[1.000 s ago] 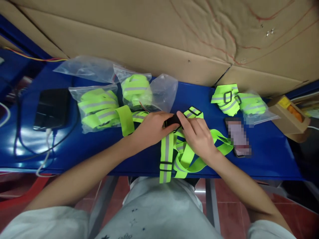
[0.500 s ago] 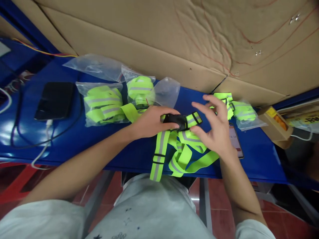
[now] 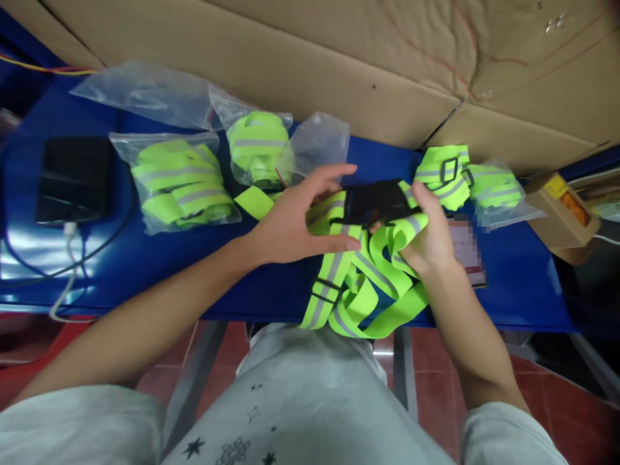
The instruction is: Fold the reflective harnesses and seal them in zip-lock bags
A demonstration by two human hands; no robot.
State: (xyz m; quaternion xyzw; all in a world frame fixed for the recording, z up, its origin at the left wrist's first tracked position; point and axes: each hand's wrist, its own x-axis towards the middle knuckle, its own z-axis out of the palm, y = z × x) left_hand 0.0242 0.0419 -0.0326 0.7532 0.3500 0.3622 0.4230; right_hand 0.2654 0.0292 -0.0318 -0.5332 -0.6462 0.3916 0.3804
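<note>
A black buckle point(image 3: 376, 201) on a yellow-green strap with a grey stripe is lifted between my hands. My right hand point(image 3: 433, 236) grips its right end, thumb on top and the other fingers hidden beneath. At the buckle's left, my left hand point(image 3: 303, 223) has thumb and fingers spread apart around the strap, without closing on it. Loops of the strap point(image 3: 361, 303) hang and lie below the buckle, near the table's front edge. A black slider shows on the strap's left piece point(image 3: 325, 290).
Bagged straps point(image 3: 181, 184) and a second bag point(image 3: 260, 152) lie on the blue table point(image 3: 276, 294). A black device point(image 3: 72, 181) with a cable is at left. Right are folded straps point(image 3: 443, 177), a phone point(image 3: 467, 252) and a small box point(image 3: 557, 213). Cardboard point(image 3: 310, 71) stands behind.
My right hand, open before, has closed on the buckle's right end. My left hand has let go of the buckle and spread its fingers. The buckle has shifted right and up.
</note>
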